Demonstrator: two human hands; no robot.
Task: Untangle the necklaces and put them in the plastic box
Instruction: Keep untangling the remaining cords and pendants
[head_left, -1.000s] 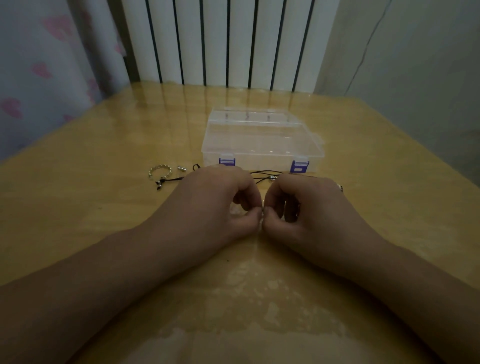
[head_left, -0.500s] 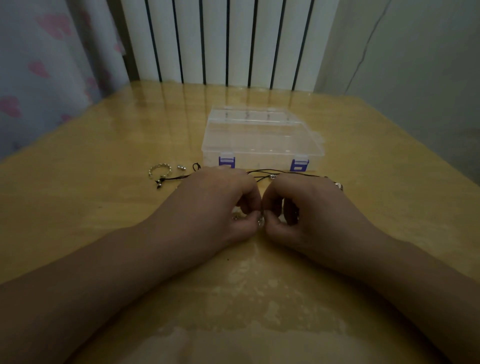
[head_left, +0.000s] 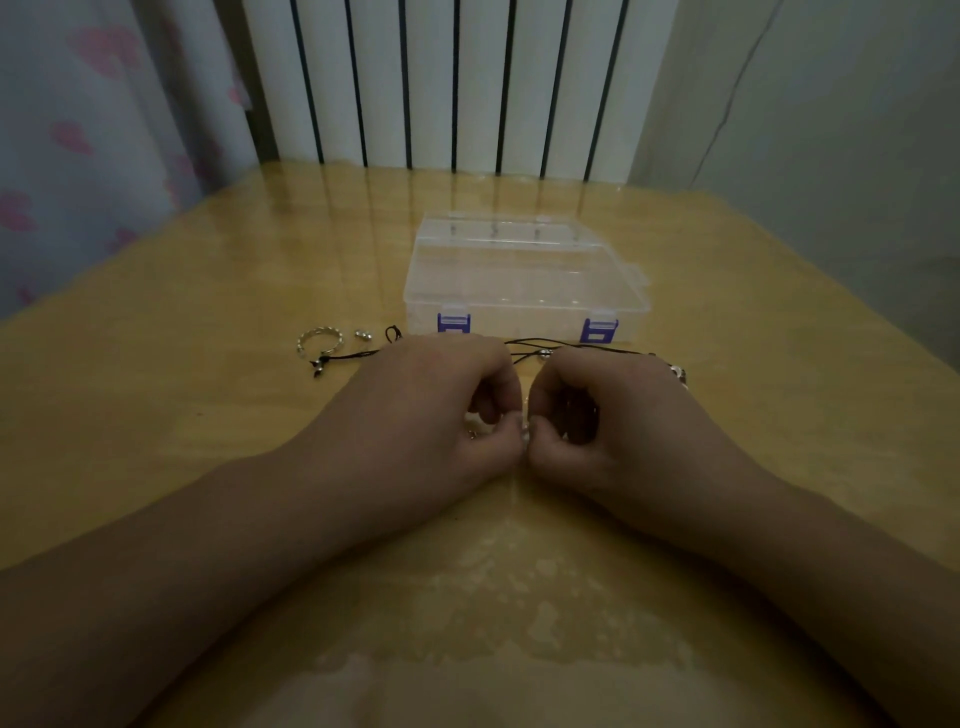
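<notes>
A clear plastic box (head_left: 524, 275) is showing purple latches (head_left: 453, 322); black cords (head_left: 571, 345) are lying on the yellow-tan table (head_left: 208, 312); pink hearts are dotting the pale curtain (head_left: 78, 130) at ten o'clock.

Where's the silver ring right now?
In the head view the silver ring lies on the table, left of the plastic box and beyond the left hand, with a small silver bead just to its right.

Glossy yellow wooden table (head_left: 208, 322), lit dimly.

A clear plastic box (head_left: 524, 280) with purple latches sits shut at centre frame. Just below it black necklace cords (head_left: 566, 347) trail across the top; left of them lie a silver ring-shaped piece (head_left: 320, 340) and a small silver bead (head_left: 363, 334). Both forearms rest on the wood.
</notes>
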